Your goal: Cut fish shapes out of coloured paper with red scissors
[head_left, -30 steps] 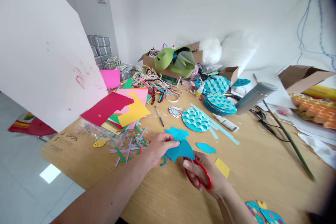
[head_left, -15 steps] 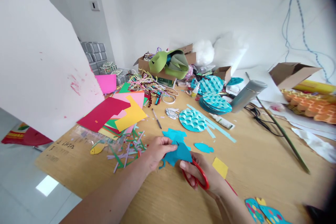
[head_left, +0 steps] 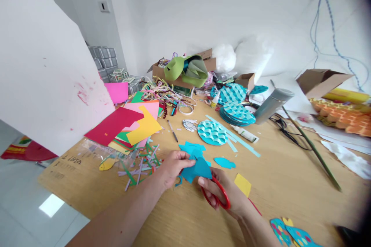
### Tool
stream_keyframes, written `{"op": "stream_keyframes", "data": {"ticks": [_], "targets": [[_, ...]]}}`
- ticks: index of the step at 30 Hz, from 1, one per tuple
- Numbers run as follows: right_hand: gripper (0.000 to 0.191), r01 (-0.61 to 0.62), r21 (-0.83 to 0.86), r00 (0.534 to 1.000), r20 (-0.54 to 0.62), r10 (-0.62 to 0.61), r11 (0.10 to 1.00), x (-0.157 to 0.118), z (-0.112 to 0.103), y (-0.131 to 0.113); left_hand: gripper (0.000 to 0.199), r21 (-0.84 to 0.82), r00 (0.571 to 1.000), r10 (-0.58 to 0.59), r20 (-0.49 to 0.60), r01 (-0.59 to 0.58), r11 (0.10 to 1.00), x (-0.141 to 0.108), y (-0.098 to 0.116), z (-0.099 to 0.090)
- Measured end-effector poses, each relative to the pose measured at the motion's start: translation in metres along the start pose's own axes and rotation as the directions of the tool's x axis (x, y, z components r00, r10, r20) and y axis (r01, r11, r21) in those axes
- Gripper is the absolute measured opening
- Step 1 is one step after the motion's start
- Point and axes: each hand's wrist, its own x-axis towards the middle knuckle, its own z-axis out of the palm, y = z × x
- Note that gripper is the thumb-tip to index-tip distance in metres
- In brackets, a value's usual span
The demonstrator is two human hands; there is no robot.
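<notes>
My left hand [head_left: 175, 166] pinches a piece of blue paper [head_left: 202, 167] between thumb and fingers, above the table. Red-handled scissors [head_left: 225, 197] are in my right hand [head_left: 218, 188], with its fingers through the loops; their blades are hidden behind the blue paper. More blue paper scraps [head_left: 193, 147] lie just beyond my hands. A blue fish-shaped cutout [head_left: 224, 162] rests to the right of them. Near my right wrist is a small yellow paper piece [head_left: 242, 184].
Coloured paper sheets [head_left: 114, 125] and thin paper strips [head_left: 142, 168] lie at left. A blue woven-paper disc [head_left: 212, 132], a glue tube [head_left: 245, 134] and a grey flask [head_left: 274, 104] are beyond my hands. Decorated fish cutouts [head_left: 295, 235] lie at lower right.
The blue paper shifts very slightly between my hands. Both hands keep nearly the same place and grip.
</notes>
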Motion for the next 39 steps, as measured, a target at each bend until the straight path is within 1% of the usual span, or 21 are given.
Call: {"op": "stream_keyframes", "data": {"ticks": [5,10,15,20,24,39], "targets": [[0.039,-0.013,-0.010,1.000,-0.005,0.013,1.000,0.0001,-0.0005,-0.0016,0.040,0.020,1.000,0.012,0.001,-0.012,1.000,-0.0012,0.0018,0.0010],[0.041,-0.036,-0.007,0.999,-0.020,0.036,0.999,0.0001,-0.0001,-0.0014,0.037,0.035,0.996,0.067,-0.053,-0.065,0.997,0.0009,0.0001,-0.0003],[0.043,-0.050,0.008,0.998,-0.032,0.050,0.999,0.0013,-0.0010,0.0018,0.032,0.044,0.996,0.084,-0.031,-0.083,0.996,0.0009,-0.0007,-0.0011],[0.046,-0.065,0.004,0.998,-0.013,0.065,0.998,0.0018,-0.0031,0.0051,0.028,0.056,0.997,0.076,-0.032,-0.074,0.996,-0.0013,0.0006,0.0000],[0.046,-0.050,0.008,0.999,0.010,0.050,0.999,0.0021,-0.0043,0.0074,0.027,0.049,0.996,0.082,-0.031,-0.080,0.996,-0.0004,-0.0006,-0.0008],[0.043,-0.060,-0.034,0.998,-0.028,0.059,0.998,0.0030,-0.0037,0.0063,0.031,0.041,0.998,0.066,-0.004,-0.065,0.997,0.0012,-0.0013,-0.0026]]}}
